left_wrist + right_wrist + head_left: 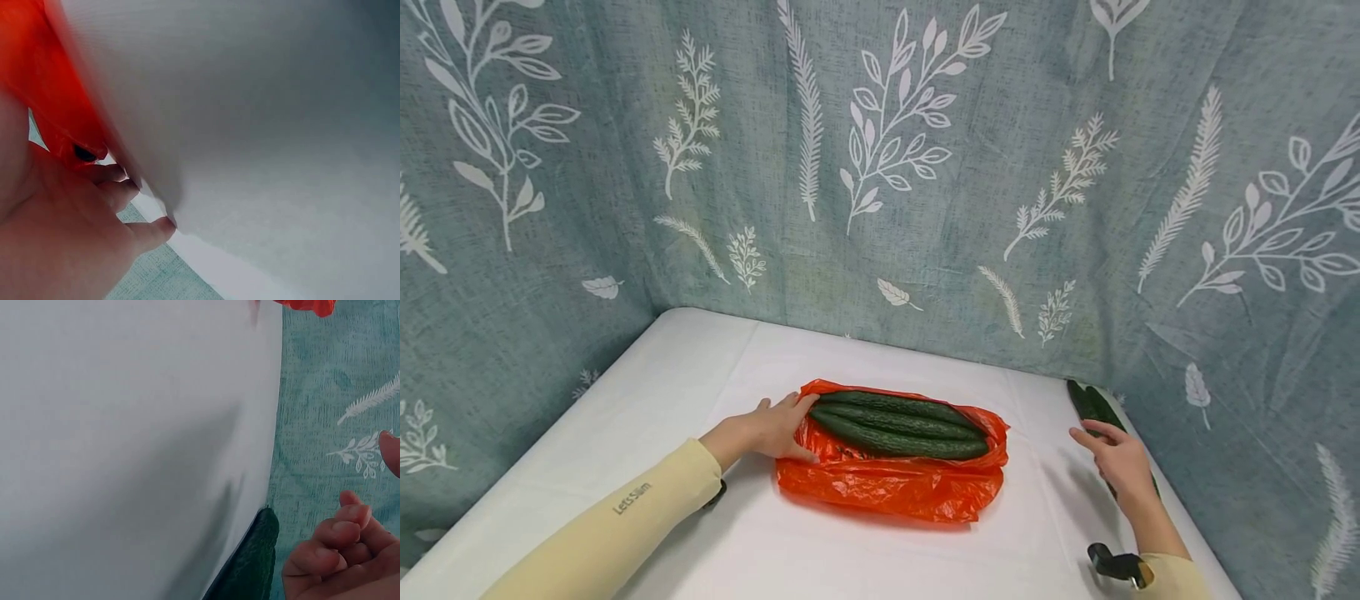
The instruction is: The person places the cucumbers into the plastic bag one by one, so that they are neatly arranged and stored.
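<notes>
Several dark green cucumbers (898,422) lie side by side in an opened red plastic bag (891,492) in the middle of the white table. At the bag's left end my left hand (780,428) has its fingers and thumb spread against the plastic edge. In the left wrist view, the left hand's fingertips (164,229) reach down beside the red plastic. My right hand (1122,461) hovers by more cucumbers (1102,406) along the table's right side, fingers loosely bent, gripping nothing. It partly hides them. The right wrist view shows one cucumber's tip (256,556) beside that hand.
A white cloth covers the table (715,367). Behind it and along both sides hangs a blue-green curtain (737,167) with white leaf prints, close to the cucumbers on the right.
</notes>
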`<action>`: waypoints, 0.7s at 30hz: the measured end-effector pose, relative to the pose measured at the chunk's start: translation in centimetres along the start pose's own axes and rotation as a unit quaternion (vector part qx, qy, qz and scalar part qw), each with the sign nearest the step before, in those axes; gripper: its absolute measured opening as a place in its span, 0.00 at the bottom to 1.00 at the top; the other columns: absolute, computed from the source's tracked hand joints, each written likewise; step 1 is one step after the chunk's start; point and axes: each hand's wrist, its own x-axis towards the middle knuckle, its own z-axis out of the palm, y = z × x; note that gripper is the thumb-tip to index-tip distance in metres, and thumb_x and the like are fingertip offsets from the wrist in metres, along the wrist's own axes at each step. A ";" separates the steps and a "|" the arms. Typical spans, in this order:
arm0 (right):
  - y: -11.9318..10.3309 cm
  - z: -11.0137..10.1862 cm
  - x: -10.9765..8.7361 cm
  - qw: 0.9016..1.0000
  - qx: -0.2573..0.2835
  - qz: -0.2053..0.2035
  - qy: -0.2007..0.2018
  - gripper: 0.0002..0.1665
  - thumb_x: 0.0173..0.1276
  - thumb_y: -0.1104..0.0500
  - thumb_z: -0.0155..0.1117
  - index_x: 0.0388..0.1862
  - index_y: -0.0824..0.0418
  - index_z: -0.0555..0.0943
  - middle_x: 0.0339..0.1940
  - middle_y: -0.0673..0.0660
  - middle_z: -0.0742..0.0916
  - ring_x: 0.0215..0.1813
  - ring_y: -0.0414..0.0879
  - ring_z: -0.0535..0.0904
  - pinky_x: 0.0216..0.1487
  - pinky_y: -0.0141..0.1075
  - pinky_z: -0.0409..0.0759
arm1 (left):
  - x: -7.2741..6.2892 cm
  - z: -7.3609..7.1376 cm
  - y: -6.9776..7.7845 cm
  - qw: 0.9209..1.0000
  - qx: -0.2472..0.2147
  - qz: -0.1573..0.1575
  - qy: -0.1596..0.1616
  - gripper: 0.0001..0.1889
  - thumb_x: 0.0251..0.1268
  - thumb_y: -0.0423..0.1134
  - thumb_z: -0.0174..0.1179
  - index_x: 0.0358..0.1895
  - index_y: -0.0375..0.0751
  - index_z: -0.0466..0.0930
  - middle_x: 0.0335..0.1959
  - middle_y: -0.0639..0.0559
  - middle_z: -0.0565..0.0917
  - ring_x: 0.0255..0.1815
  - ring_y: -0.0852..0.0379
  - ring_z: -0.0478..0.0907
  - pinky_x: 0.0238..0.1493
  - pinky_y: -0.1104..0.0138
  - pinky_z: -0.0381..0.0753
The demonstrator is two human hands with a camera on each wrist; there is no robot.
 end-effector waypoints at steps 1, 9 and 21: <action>0.1 -0.1 0.1 1.000 0.004 0.008 -0.001 0.50 0.60 0.31 0.69 0.73 0.58 0.71 0.20 0.43 0.72 0.19 0.42 0.65 0.26 0.42 0.69 | 0.0 0.0 0.0 1.000 -0.001 0.000 0.000 0.58 0.55 0.66 0.69 0.81 0.43 0.47 0.80 0.35 0.55 0.82 0.37 0.50 0.77 0.36 0.46; 1.5 -1.3 1.1 0.998 0.011 0.062 0.022 0.50 0.64 0.32 0.67 0.76 0.58 0.69 0.50 0.54 0.82 0.27 0.45 0.68 0.33 0.43 0.73 | 0.0 -0.3 0.1 1.000 -0.005 0.001 -0.001 0.58 0.55 0.66 0.69 0.81 0.42 0.47 0.80 0.35 0.55 0.82 0.38 0.49 0.76 0.36 0.46; 2.9 -2.9 2.1 0.991 0.005 0.130 0.030 0.52 0.63 0.35 0.68 0.77 0.62 0.66 0.81 0.69 0.58 0.33 0.53 0.73 0.35 0.46 0.74 | 0.2 0.0 -0.1 1.000 -0.005 -0.001 -0.006 0.58 0.55 0.67 0.68 0.81 0.43 0.47 0.80 0.36 0.54 0.82 0.39 0.48 0.77 0.36 0.46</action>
